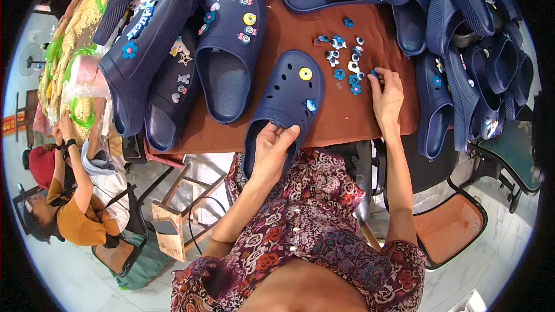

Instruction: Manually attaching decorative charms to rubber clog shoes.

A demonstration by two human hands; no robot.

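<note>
A person in a short-sleeved floral dress of maroon, purple, white and orange blooms, a row of small pale buttons down its front; both forearms bare, no rings or watch visible.

Pale, glossy tiled floor (87, 277) fills the lower scene, catching bright daylight. A brown cloth (352, 110) covers the tabletop (its front edge hangs over). Down left, a small wooden stool (179, 214) stands on the tiles, a black cable looping beside it. To the right sits a chair with an orange seat (448, 228) and a dark frame. Far left, another person (69, 208) in an orange top sits low.
</note>
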